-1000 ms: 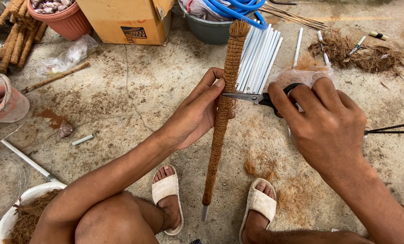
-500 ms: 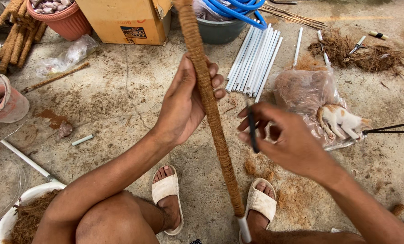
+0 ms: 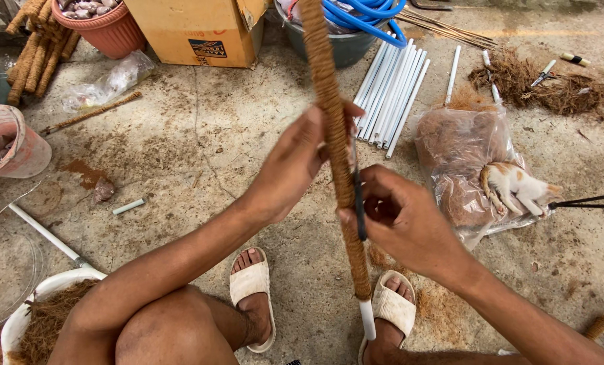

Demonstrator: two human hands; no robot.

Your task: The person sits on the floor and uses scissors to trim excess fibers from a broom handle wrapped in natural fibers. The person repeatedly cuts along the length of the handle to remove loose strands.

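We note our left hand clasped around the coir-wrapped pole, right hand pinching closed scissors against it; trim flush, blades kept clear of fingers.

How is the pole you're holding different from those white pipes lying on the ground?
The held pole is wrapped in brown fibre and stands nearly upright between the left hand and right hand; the white pipes are bare and lie flat in a bunch on the floor. Both look like the same white tube: the pole's bottom end shows white.
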